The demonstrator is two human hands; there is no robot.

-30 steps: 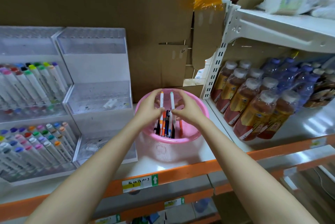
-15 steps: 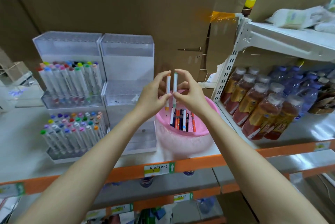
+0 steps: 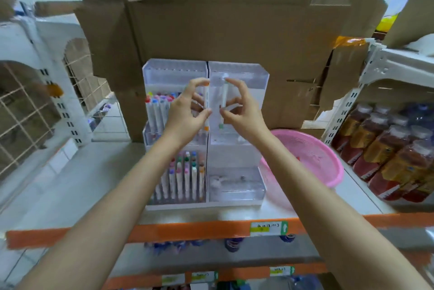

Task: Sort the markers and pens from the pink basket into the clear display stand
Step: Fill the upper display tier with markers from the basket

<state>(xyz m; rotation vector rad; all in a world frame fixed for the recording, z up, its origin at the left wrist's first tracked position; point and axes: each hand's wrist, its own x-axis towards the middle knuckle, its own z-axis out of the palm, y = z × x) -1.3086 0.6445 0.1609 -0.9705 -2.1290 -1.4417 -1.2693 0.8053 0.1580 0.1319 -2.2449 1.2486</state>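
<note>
Since the clear display stand [image 3: 238,71] has a nearly bare right column, that is likely your target; the pink basket [image 3: 317,160] sits just right of it. Your left hand [image 3: 185,113] pinches the orange-tipped marker [image 3: 206,99] and your right hand [image 3: 244,113] the green-tipped marker [image 3: 224,99], both upright before the stand for slotting, hands apart.

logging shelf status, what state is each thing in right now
left hand, pinches white orange-ended marker upright
right hand, pinches white green-ended marker upright
clear plastic display stand, markers standing in its left half
pink plastic basket, sits on the shelf beside the stand
brown drink bottles, capped, upright
</note>
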